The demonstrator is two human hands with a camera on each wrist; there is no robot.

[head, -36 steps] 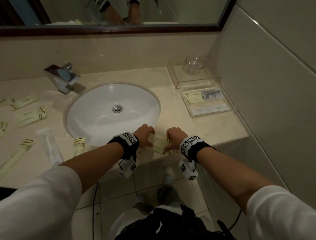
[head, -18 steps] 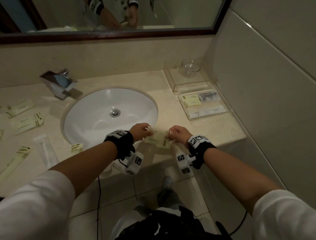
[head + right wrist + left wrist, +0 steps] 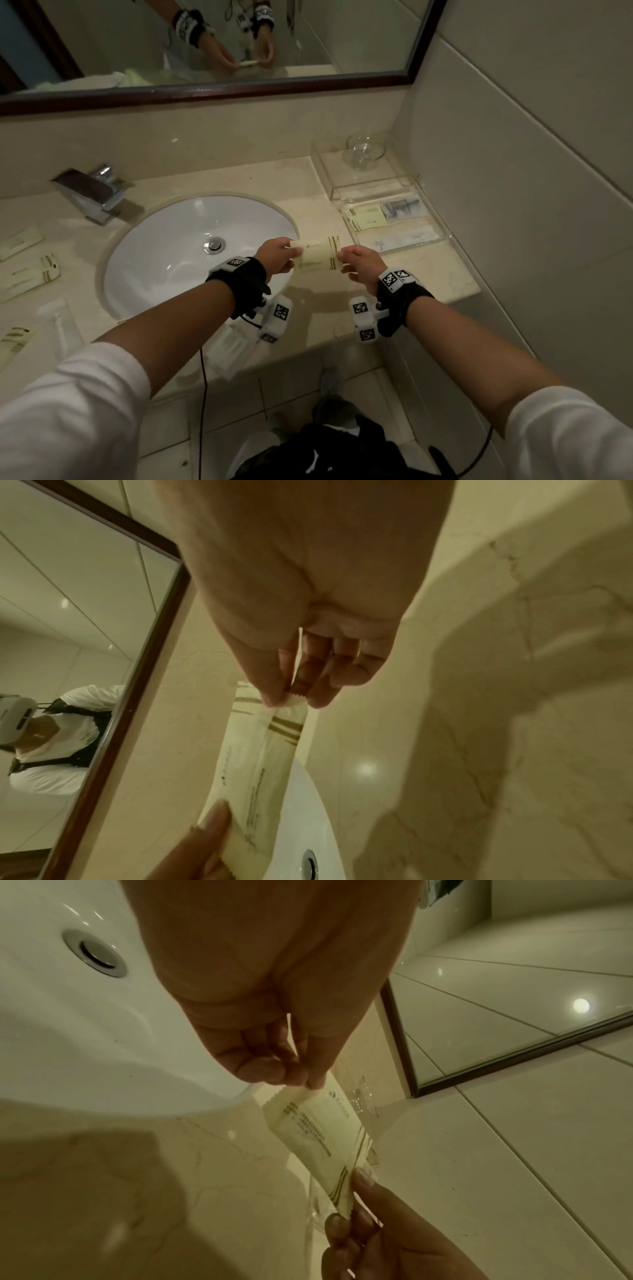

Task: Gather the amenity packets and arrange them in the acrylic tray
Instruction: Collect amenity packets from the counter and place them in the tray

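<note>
The left hand and the right hand are each pinching one end of a cream packet, holding it above the counter's front edge, near the acrylic tray. If one pinch is slipping, the packet may be falling into the sink.

A cream amenity packet with gold stripes hangs level above the desk, near the part-filled acrylic tray.
</note>
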